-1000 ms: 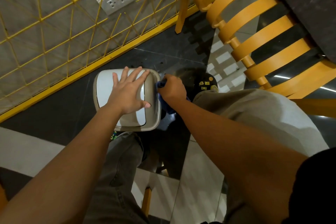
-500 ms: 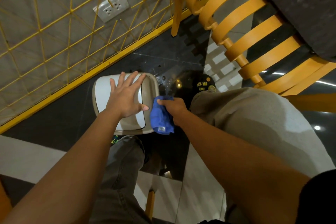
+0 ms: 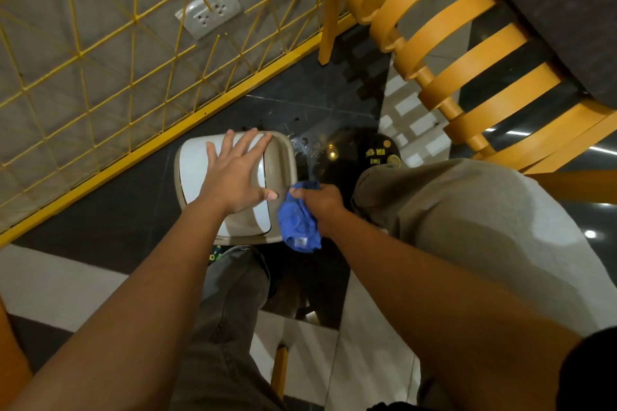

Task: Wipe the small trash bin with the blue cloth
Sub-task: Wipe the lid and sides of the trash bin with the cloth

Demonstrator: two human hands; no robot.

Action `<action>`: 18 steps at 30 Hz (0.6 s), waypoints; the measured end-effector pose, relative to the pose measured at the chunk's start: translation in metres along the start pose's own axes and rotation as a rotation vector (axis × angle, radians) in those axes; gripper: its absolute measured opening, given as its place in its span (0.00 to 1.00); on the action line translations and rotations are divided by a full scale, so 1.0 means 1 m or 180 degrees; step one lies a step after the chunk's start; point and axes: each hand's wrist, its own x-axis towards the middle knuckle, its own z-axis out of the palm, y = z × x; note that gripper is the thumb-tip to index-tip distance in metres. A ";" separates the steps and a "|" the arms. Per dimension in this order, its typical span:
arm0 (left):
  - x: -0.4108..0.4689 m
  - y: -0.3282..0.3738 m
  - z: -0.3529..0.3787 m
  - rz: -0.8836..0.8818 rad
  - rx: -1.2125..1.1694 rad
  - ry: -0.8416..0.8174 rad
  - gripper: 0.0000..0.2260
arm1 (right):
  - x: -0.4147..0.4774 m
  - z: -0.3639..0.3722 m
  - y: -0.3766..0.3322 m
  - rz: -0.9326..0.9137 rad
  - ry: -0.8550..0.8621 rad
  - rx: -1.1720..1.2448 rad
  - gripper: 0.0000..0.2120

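The small trash bin [image 3: 279, 160] stands on the dark floor between my knees, beige with a white swing lid. My left hand [image 3: 235, 173] lies flat on the lid with fingers spread, holding nothing. My right hand [image 3: 319, 202] grips the crumpled blue cloth [image 3: 298, 223] against the bin's right side, near its front corner. The bin's side walls are hidden below the lid.
A yellow wire grid [image 3: 133, 53] with a yellow base rail runs along the wall behind the bin, with a power socket [image 3: 208, 10] on the wall. A yellow slatted chair [image 3: 467, 53] stands at the right. My grey trouser legs [image 3: 450, 227] flank the bin.
My right hand has drawn the blue cloth back along the bin's right side, from its far corner toward me. My left hand has stayed flat on the lid.
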 end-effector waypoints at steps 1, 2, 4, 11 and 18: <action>0.000 0.000 0.000 -0.0009 0.0004 -0.0011 0.45 | 0.001 0.001 -0.003 -0.0063 -0.0009 -0.0025 0.18; 0.000 0.000 0.000 -0.0008 0.0014 -0.0010 0.45 | 0.002 0.001 -0.004 -0.0086 -0.0010 -0.0039 0.18; 0.000 -0.001 0.001 -0.0009 0.0025 0.0019 0.45 | -0.001 -0.001 0.005 -0.0073 0.0022 0.0005 0.18; 0.000 -0.001 0.002 -0.0007 0.0022 0.0062 0.45 | -0.017 0.000 0.048 0.0373 0.0147 0.0606 0.20; 0.000 -0.001 0.002 -0.0008 0.0017 0.0069 0.45 | -0.024 0.007 0.072 0.0776 0.0137 0.0687 0.19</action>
